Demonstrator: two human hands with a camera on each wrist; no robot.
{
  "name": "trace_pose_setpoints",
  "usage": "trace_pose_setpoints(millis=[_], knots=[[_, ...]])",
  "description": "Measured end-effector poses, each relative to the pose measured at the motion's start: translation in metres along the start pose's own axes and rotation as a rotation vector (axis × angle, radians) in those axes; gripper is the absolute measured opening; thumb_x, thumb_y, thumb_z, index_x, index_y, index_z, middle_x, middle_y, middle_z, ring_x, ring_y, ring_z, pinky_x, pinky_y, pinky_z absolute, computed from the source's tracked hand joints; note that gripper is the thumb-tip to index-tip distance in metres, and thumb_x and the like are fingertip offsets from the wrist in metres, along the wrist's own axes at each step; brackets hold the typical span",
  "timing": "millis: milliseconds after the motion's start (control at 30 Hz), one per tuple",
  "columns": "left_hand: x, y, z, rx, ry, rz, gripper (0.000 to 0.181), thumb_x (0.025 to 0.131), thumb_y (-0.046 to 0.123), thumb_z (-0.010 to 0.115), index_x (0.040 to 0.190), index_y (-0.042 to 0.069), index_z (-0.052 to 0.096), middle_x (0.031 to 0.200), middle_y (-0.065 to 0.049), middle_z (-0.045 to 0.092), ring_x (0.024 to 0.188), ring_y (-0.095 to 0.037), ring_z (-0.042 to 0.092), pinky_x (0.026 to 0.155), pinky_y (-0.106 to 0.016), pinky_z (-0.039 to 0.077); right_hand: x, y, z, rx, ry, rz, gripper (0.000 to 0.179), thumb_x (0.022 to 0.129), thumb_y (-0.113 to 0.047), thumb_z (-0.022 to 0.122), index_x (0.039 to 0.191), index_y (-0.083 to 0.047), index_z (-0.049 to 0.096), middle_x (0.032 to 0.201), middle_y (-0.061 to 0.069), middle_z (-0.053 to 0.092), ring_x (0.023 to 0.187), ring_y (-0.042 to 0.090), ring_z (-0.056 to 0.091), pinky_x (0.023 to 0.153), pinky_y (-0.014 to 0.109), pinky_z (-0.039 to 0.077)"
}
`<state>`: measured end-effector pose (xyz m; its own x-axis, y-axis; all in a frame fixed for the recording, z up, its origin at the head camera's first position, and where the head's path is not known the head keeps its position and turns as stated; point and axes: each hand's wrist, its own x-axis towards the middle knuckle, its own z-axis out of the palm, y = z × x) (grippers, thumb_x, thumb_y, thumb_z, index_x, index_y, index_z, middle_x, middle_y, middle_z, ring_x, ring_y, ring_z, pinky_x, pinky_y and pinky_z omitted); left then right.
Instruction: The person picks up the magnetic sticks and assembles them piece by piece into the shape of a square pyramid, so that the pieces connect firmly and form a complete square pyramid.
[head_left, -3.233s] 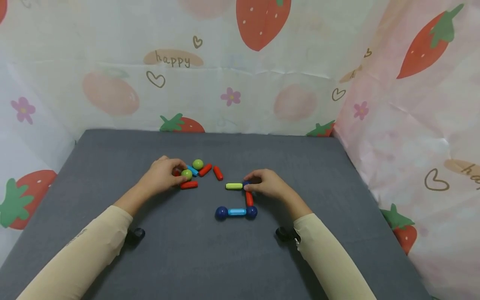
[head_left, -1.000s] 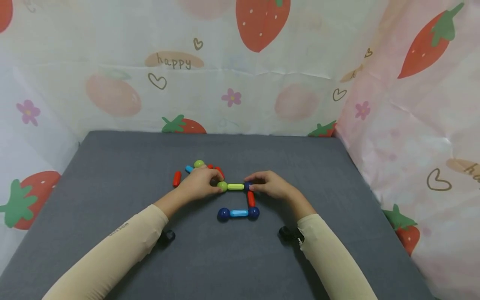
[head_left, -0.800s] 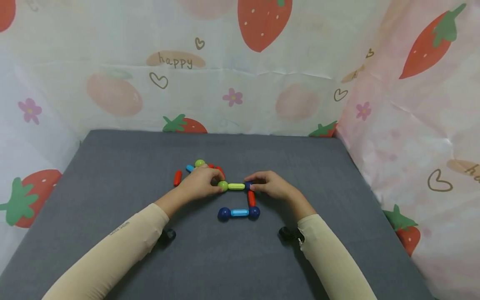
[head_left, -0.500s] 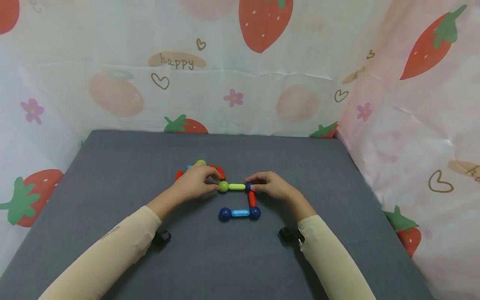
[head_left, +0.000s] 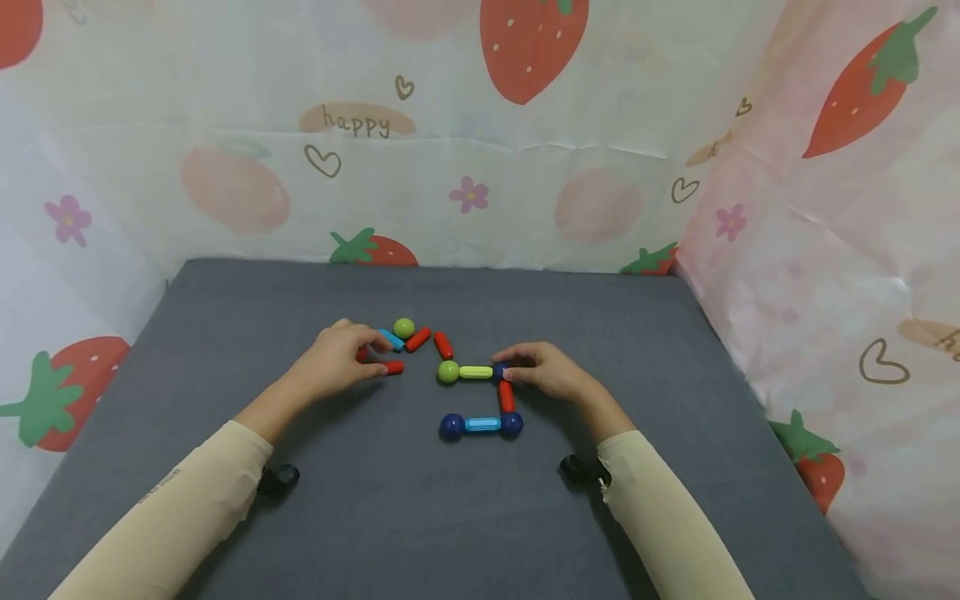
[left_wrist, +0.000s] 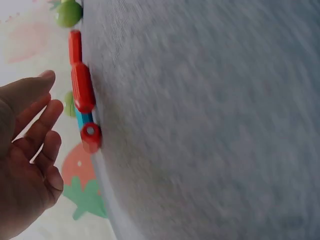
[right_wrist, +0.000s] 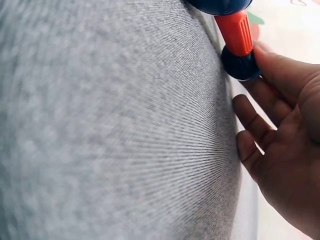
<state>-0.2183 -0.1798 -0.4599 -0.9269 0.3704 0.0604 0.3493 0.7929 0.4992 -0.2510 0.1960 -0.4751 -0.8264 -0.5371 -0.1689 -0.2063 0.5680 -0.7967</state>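
Observation:
My right hand [head_left: 546, 372] pinches a dark blue ball [right_wrist: 240, 66] between thumb and fingers. From that ball a yellow-green rod [head_left: 476, 372] runs left to a green ball [head_left: 448, 372]. A red rod [head_left: 507, 397] leads from it toward me to another dark blue ball [head_left: 512, 425], then a light blue rod [head_left: 482, 425] and a third dark blue ball [head_left: 452, 427]. My left hand [head_left: 337, 360] hovers by the loose pieces, fingers parted and holding nothing in the left wrist view. Its thumb overlaps a red rod [head_left: 394, 367]; another red rod [head_left: 363, 354] is partly hidden behind its fingers.
Behind the left hand lie a loose green ball [head_left: 404, 328], a light blue rod [head_left: 392, 339] and a red rod [head_left: 418, 339]. One more red rod [head_left: 443, 345] lies just behind the joined green ball. A grey cloth [head_left: 420, 517] covers the table; a strawberry-print curtain [head_left: 465, 150] surrounds it.
My left hand carried a green ball right to the yellow-green rod's end, let it go there, and moved back left to the loose rods. My right hand stayed on its dark blue ball.

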Motion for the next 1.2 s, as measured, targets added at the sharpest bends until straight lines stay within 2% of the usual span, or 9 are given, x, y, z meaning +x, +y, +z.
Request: trace_pose_setpoints(millis=[300,533,933,1033,1133,1200], knots=[[0.003,-0.011,0.003,0.002,-0.047,-0.036,0.035,0.086,0.029,0.085,0.118,0.017,0.076,0.107,0.004,0.075,0.109,-0.024,0.050,0.100,-0.052,0.035,-0.001,0.000,0.001,0.005,0.004,0.018,0.031,0.101,-0.022,0.068,0.131,-0.018,0.070,0.131,0.005,0.067,0.113,0.021,0.059,0.098,0.037,0.049],[0.008,-0.009,0.007,0.056,-0.069,-0.042,0.033,0.085,0.031,0.086,0.115,0.019,0.078,0.102,0.006,0.074,0.100,-0.022,0.048,0.088,-0.043,0.037,-0.002,-0.001,0.001,0.024,0.001,0.030,0.031,0.100,-0.021,0.068,0.131,-0.017,0.071,0.129,0.004,0.068,0.111,0.020,0.060,0.097,0.037,0.050],[0.010,-0.005,0.009,0.124,-0.070,-0.033,0.023,0.085,0.029,0.085,0.106,0.022,0.079,0.088,0.010,0.071,0.089,-0.020,0.047,0.080,-0.039,0.032,0.001,-0.001,0.001,0.029,0.001,0.020,0.031,0.100,-0.021,0.068,0.131,-0.016,0.071,0.129,0.006,0.068,0.111,0.020,0.058,0.097,0.037,0.049],[0.010,-0.004,0.009,0.117,-0.056,-0.032,0.022,0.086,0.030,0.084,0.107,0.022,0.080,0.090,0.009,0.072,0.090,-0.020,0.048,0.084,-0.041,0.035,0.001,-0.001,0.001,0.026,0.000,0.017,0.031,0.100,-0.021,0.068,0.131,-0.016,0.071,0.131,0.006,0.067,0.112,0.021,0.059,0.098,0.038,0.049],[0.011,0.001,0.008,0.077,-0.038,-0.034,0.023,0.087,0.029,0.083,0.108,0.020,0.080,0.096,0.007,0.074,0.094,-0.021,0.050,0.093,-0.045,0.037,0.001,0.000,0.001,0.016,0.005,0.021,0.031,0.100,-0.021,0.068,0.131,-0.018,0.071,0.131,0.005,0.067,0.113,0.020,0.059,0.098,0.038,0.049],[0.011,0.006,0.006,0.040,-0.036,-0.048,0.023,0.088,0.029,0.083,0.108,0.019,0.080,0.096,0.007,0.074,0.096,-0.022,0.050,0.093,-0.046,0.039,0.000,0.000,0.000,0.006,0.006,0.023,0.031,0.101,-0.021,0.068,0.131,-0.018,0.071,0.132,0.004,0.067,0.113,0.020,0.059,0.099,0.038,0.049]])
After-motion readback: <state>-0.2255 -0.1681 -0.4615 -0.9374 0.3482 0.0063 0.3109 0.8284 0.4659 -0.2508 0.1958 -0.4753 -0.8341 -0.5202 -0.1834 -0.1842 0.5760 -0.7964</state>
